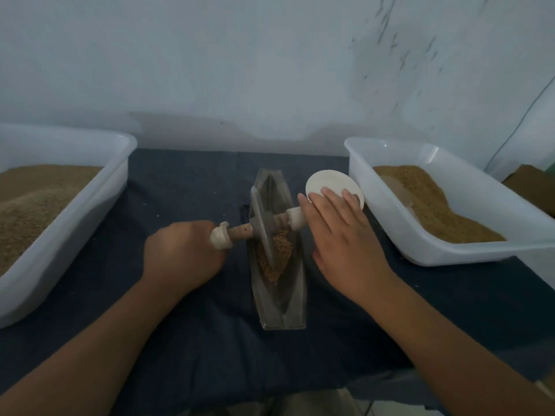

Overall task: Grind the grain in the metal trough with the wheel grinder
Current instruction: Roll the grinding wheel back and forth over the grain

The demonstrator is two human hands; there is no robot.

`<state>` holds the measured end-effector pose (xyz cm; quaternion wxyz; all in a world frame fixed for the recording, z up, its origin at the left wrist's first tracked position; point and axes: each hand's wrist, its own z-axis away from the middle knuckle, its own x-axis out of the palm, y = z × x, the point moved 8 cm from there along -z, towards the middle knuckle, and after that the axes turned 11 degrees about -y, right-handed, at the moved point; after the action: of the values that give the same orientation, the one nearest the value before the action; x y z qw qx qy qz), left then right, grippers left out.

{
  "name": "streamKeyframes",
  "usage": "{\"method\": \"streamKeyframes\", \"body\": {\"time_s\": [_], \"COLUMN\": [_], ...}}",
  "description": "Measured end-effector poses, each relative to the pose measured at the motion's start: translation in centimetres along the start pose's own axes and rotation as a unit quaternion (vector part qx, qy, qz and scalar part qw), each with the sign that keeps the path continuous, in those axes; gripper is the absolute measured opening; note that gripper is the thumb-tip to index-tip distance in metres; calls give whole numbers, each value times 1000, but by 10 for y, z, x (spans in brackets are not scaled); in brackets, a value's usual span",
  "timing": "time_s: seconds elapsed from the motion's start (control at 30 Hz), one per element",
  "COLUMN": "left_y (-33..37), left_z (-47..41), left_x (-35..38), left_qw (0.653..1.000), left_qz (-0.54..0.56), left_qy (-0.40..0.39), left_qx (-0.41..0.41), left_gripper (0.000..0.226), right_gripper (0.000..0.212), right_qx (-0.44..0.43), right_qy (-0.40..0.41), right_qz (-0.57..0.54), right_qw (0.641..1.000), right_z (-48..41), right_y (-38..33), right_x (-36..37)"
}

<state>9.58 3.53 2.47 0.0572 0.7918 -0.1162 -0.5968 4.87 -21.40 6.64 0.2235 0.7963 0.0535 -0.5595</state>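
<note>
A boat-shaped metal trough point(282, 298) lies lengthwise on the dark cloth in the middle. Brown grain point(277, 256) is heaped in its centre. The wheel grinder's thin metal disc point(262, 222) stands on edge in the trough, on a wooden axle with pale end caps. My left hand point(180, 253) is closed around the axle's left handle point(222, 235). My right hand point(339, 232) lies flat with fingers spread over the right handle point(295, 219), palm down, not wrapped around it.
A white plastic tub point(90, 205) of brown grain stands at the left. Another white tub point(420, 235) of grain stands at the right. A small white round dish point(329, 183) sits just behind my right hand. A pale wall closes the back.
</note>
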Motion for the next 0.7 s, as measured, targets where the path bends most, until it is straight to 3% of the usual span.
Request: {"method": "streamKeyframes", "body": {"time_s": [0.13, 0.27, 0.4, 0.5, 0.7], "left_y": [11, 15, 21, 26, 42], "left_z": [1, -3, -1, 1, -30], "left_x": [-5, -2, -8, -12, -13], "left_qw": [998, 995, 991, 984, 976], "left_qz": [-53, -89, -114, -144, -193], "left_qy": [22, 12, 2, 1, -5], "left_qx": [22, 38, 72, 103, 103], "left_gripper": [60, 53, 42, 42, 39], "right_gripper": [52, 20, 27, 34, 14], "right_qx": [10, 20, -3, -10, 58], "right_qy": [31, -29, -141, -164, -163], "right_qz": [-12, -21, -66, -96, -129], "right_qw": [999, 999, 988, 982, 976], "right_z": [-17, -35, -44, -35, -40], "right_y": [4, 14, 22, 26, 35], "right_x": [2, 1, 13, 21, 40]}}
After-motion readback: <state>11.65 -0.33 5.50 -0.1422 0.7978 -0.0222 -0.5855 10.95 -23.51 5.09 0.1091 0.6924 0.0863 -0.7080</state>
